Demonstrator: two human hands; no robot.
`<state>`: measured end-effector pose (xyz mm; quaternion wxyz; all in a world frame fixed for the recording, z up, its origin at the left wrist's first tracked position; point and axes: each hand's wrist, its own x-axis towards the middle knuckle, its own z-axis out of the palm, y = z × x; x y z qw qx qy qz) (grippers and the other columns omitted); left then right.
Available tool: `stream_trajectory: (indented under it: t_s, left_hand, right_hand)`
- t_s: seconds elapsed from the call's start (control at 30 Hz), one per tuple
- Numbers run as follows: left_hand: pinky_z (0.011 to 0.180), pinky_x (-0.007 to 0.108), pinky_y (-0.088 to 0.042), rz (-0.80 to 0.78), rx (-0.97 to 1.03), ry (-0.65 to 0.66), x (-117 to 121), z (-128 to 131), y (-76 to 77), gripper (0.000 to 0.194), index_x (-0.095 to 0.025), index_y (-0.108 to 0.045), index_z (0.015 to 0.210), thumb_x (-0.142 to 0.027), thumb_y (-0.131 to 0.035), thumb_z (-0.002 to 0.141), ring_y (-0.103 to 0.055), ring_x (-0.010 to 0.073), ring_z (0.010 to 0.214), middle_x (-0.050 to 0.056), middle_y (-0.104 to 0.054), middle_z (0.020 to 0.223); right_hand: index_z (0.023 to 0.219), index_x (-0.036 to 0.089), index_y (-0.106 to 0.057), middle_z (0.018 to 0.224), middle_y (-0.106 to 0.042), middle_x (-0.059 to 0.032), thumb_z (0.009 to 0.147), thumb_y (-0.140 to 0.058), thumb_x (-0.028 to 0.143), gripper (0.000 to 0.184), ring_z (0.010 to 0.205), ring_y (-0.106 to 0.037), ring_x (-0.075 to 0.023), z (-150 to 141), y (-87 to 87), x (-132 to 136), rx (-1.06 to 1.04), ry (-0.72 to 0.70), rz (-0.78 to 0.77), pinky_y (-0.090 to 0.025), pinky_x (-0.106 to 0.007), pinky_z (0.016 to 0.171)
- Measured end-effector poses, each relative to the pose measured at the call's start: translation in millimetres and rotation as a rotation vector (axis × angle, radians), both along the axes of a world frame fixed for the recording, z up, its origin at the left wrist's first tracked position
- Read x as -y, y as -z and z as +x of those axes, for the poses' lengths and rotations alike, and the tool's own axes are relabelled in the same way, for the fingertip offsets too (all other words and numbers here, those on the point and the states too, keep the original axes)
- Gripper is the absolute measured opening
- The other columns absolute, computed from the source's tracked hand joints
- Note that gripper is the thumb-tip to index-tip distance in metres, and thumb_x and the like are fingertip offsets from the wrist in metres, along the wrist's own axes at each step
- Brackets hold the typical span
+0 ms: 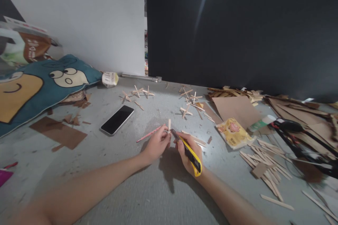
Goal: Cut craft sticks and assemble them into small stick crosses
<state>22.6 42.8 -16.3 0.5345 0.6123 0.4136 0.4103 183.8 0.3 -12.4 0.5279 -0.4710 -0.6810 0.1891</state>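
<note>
In the middle of the head view my left hand [157, 143] is closed on a short wooden craft stick [169, 125], whose upper end sticks up above the fingers. My right hand [192, 153] grips a yellow and black utility knife [190, 154], its front end pointing up and left, close to the stick. Whether the blade touches the wood I cannot tell. Beside my left hand lies a pink patterned pencil-like stick [148, 135], partly hidden by the fingers. Craft sticks [195, 138] lie just beyond my right hand.
Small crossed-stick pieces [186, 111] stand farther back. A phone [117, 120] and cardboard [59, 132] lie left, near a blue cushion [71, 77]. To the right are a yellow packet [233, 133], a glue stick [262, 123], a craft-stick pile [266, 168] and cardboard sheets [235, 109].
</note>
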Motion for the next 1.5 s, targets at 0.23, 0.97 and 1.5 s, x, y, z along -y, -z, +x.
stream_trajectory:
  t_s: [0.23,0.97,1.5]
  left_hand:
    - [0.057,0.026,-0.039,0.043,-0.071,-0.016,2.7,-0.1,-2.8,0.035,-0.021,-0.052,0.101,-0.056,-0.049,0.098,-0.052,0.0157,0.057,-0.005,-0.053,0.063]
    - [0.052,0.023,-0.035,0.041,-0.014,0.012,-0.9,-1.6,-4.9,0.031,-0.021,-0.052,0.097,-0.052,-0.053,0.098,-0.048,0.013,0.052,-0.006,-0.051,0.059]
    - [0.053,0.025,-0.038,0.014,0.031,-0.032,-4.1,1.0,1.6,0.051,-0.021,-0.053,0.093,-0.072,-0.049,0.094,-0.047,0.0119,0.049,-0.007,-0.048,0.059]
  right_hand:
    - [0.115,0.022,-0.068,0.082,-0.078,-0.0041,0.103,-0.053,0.035,0.023,0.07,-0.076,-0.0183,1.5,2.5,-0.6,0.018,-0.005,-0.004,-0.062,-0.03,0.067]
    - [0.107,0.022,-0.065,0.072,-0.07,-0.0005,0.102,-0.052,0.053,0.034,0.055,-0.064,-0.0154,2.3,-5.0,-10.4,-0.307,-0.122,-0.205,-0.054,-0.029,0.052]
    - [0.113,0.021,-0.061,0.08,-0.068,-0.0016,0.104,-0.049,0.05,0.032,0.062,-0.062,-0.0151,7.6,2.4,-10.5,-0.475,-0.043,-0.164,-0.053,-0.03,0.059]
